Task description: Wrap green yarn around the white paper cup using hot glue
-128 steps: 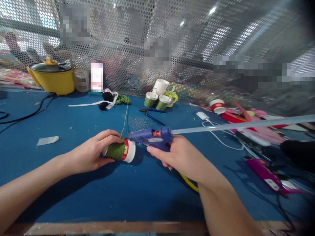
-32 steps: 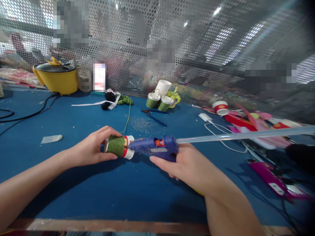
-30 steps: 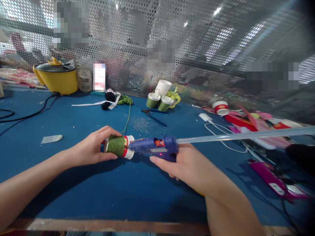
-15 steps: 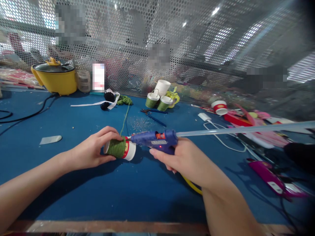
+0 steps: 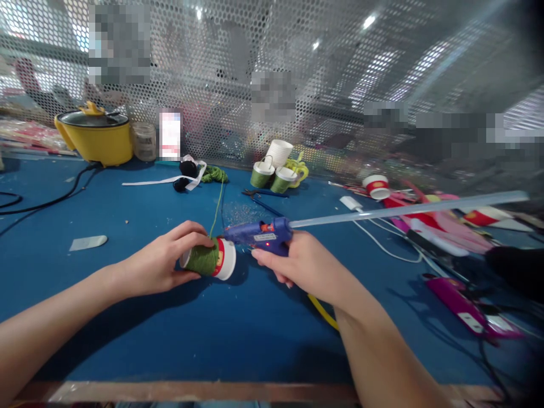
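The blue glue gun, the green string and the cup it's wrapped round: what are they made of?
The glue gun: probably hard plastic, with a stiff, moulded-looking blue body.
The green string: looks like yarn, dull, in thin strands wound close together; fibre unclear.
The cup: likely paper, smooth white with a red band, though plastic is possible.

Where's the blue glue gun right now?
The glue gun is mid-picture in the head view, in the right hand, its tip near the cup in the left hand.

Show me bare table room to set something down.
Mostly bare: the blue table between left forearm, right forearm and brown front edge; smaller, between black cord and pale flat piece. Crowded: the right side, around purple power strip and pink pieces.
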A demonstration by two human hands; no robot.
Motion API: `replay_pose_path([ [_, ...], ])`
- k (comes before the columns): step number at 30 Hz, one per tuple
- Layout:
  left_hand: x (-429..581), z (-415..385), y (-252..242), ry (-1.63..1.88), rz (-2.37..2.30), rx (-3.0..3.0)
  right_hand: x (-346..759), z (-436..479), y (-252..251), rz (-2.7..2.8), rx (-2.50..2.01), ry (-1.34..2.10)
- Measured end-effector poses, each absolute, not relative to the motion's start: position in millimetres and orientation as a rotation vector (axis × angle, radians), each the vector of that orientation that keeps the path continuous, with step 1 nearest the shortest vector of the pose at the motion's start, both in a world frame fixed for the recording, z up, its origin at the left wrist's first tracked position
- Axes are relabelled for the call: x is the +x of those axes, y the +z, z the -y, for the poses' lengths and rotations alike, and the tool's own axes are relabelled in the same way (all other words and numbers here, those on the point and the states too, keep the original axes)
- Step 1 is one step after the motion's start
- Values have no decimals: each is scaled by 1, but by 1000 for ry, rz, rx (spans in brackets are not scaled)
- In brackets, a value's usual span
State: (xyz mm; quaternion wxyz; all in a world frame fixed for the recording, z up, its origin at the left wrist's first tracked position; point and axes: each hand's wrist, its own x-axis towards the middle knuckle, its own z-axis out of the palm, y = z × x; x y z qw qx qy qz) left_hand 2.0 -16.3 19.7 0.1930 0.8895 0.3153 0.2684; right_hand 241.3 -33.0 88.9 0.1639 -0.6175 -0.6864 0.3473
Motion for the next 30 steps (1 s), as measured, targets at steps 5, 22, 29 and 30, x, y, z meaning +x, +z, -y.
replay_pose_path([
  [5, 2, 16, 19, 771, -898, 2505, 247, 16, 81, 1846, -1627, 1102],
  [22, -1, 11, 19, 908, -869, 2546, 244, -54, 39, 1819, -2059, 479],
  [29, 0, 12, 17, 914, -826, 2536, 203, -31, 57, 2094, -1499, 1102],
  [30, 0, 12, 17, 912, -820, 2537, 197, -29, 55, 2064, -1373, 1251],
])
